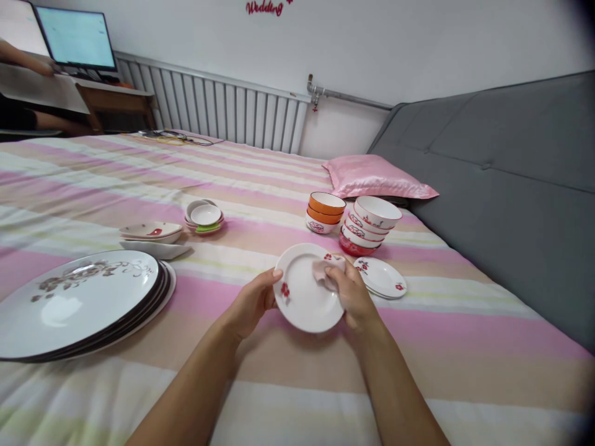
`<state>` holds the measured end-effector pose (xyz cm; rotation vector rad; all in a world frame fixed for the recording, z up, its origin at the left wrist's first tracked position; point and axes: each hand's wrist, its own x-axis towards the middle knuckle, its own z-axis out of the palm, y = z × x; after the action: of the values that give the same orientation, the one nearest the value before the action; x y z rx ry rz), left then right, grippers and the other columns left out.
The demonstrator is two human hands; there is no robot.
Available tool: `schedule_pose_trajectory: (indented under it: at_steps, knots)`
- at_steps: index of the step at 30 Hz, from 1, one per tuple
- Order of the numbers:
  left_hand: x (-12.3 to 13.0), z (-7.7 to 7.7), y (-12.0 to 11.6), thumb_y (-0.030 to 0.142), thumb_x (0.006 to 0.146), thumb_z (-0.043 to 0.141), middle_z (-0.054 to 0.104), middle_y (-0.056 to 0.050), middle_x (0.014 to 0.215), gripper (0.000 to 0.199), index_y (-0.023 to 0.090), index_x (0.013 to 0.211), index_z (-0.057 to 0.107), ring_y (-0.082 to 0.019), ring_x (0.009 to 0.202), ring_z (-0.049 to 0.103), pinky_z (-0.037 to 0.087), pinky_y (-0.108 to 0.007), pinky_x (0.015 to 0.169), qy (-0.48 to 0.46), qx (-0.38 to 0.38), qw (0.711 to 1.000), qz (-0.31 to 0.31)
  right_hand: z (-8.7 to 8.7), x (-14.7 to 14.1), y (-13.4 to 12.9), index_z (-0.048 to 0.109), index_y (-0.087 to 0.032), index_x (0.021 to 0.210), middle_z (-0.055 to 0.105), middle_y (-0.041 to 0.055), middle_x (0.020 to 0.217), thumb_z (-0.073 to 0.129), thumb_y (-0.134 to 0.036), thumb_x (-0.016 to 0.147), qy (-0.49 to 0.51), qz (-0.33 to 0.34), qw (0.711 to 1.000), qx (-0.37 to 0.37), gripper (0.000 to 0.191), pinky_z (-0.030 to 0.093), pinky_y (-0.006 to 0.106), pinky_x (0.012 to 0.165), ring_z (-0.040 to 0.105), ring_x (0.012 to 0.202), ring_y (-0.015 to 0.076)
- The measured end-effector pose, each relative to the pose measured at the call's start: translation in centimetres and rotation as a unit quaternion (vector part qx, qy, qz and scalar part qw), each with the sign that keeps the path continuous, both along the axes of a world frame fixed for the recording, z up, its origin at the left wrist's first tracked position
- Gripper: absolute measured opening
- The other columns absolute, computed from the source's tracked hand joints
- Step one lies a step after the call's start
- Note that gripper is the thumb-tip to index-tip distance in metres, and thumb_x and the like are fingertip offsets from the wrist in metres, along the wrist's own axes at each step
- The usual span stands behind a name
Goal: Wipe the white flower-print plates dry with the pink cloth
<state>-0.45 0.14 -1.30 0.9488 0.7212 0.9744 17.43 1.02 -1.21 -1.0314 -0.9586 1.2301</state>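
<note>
A small white plate (304, 303) with red flowers near its rim is held up above the striped bedsheet, its face tilted toward me. My left hand (253, 301) grips its left edge, thumb on the rim and fingers behind. In my right hand (351, 294) is a pale pink cloth (325, 271), pressed on the upper right of the plate's face; some of those fingers are hidden behind the plate. Just right of this hand lie flat white plates (381, 277) with the same red flowers, stacked on the bed.
Behind the plates stand a stack of orange and white bowls (324, 214) and a taller bowl stack (369, 226). Small dishes (204, 215), boat-shaped dishes (151, 232) and large oval platters (88, 297) lie left. A pink pillow (376, 175) rests by the grey headboard (502, 148). A person (28, 59) sits far left.
</note>
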Motion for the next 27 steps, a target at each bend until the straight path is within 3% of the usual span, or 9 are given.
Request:
schedule_pose_trajectory:
  at_steps: [2,5,9,11,15,20,23,27]
  knots:
    - [0.9,-0.1,-0.2,0.044,0.069,0.064,0.066,-0.008,0.079,0.040,0.013,0.094,0.064,-0.019,0.069,0.061,0.048,-0.029,0.063,0.007,0.033,0.999,-0.011,-0.4,-0.3,0.5,0.054,-0.019,0.085,0.061,-0.0017,0.075,0.059,-0.025,0.065,0.028,-0.081,0.996,-0.009,0.022,0.046,0.023,0.059,0.058,0.066,0.0130]
    - [2.6,-0.2,-0.9,0.037,0.065,0.071,0.066,-0.009,0.086,0.045,0.011,0.101,0.061,-0.020,0.073,0.061,0.047,-0.027,0.063,0.052,0.080,0.995,-0.014,-0.9,-1.0,0.7,0.053,-0.018,0.083,0.061,-0.0017,0.075,0.059,-0.026,0.065,0.038,-0.147,0.988,0.003,0.019,0.047,0.024,0.061,0.059,0.068,0.0135]
    - [4.1,-0.6,-1.4,0.038,0.069,0.068,0.068,-0.011,0.087,0.040,0.008,0.095,0.064,-0.022,0.079,0.061,0.048,-0.029,0.069,0.096,0.091,0.984,0.122,-1.6,-2.0,0.6,0.053,-0.018,0.087,0.061,-0.0019,0.078,0.055,-0.026,0.071,0.006,-0.178,0.983,0.049,0.018,0.047,0.026,0.066,0.059,0.072,0.0133]
    - [4.1,-0.7,-1.3,0.037,0.069,0.068,0.069,-0.012,0.090,0.039,0.008,0.095,0.065,-0.023,0.082,0.062,0.048,-0.031,0.071,0.106,0.079,0.980,0.147,-1.9,-2.2,0.5,0.053,-0.018,0.092,0.061,-0.0009,0.083,0.053,-0.026,0.074,-0.030,-0.192,0.977,0.084,0.020,0.047,0.028,0.070,0.059,0.076,0.0137]
    - [3.4,-0.6,-1.0,0.035,0.070,0.068,0.068,-0.013,0.099,0.039,0.010,0.099,0.065,-0.026,0.091,0.061,0.049,-0.032,0.076,0.100,0.084,0.984,0.117,-2.1,-1.9,0.4,0.052,-0.019,0.097,0.059,0.0002,0.088,0.050,-0.026,0.079,-0.101,-0.214,0.962,0.134,0.019,0.046,0.030,0.074,0.056,0.080,0.0138]
    - [2.8,-0.5,-0.8,0.035,0.072,0.065,0.069,-0.012,0.098,0.036,0.010,0.098,0.066,-0.026,0.090,0.062,0.049,-0.033,0.075,0.118,0.086,0.987,0.075,-1.5,-1.2,0.3,0.050,-0.021,0.094,0.055,-0.0020,0.084,0.048,-0.026,0.081,-0.158,-0.206,0.953,0.159,0.014,0.044,0.028,0.072,0.053,0.076,0.0122]
    - [2.6,-0.6,-0.7,0.035,0.072,0.066,0.070,-0.012,0.093,0.034,0.010,0.095,0.067,-0.026,0.087,0.062,0.049,-0.032,0.073,0.132,0.081,0.986,0.063,-1.1,-0.8,0.1,0.049,-0.020,0.092,0.054,-0.0025,0.081,0.048,-0.026,0.082,-0.196,-0.195,0.946,0.171,0.012,0.043,0.027,0.070,0.051,0.074,0.0118]
    - [2.3,-0.4,-0.7,0.031,0.070,0.068,0.069,-0.009,0.100,0.034,0.014,0.099,0.065,-0.024,0.091,0.062,0.049,-0.029,0.075,0.126,0.078,0.986,0.073,-0.9,-0.4,0.1,0.047,-0.020,0.091,0.054,-0.0029,0.079,0.048,-0.026,0.082,-0.221,-0.169,0.942,0.186,0.011,0.042,0.026,0.067,0.050,0.071,0.0114]
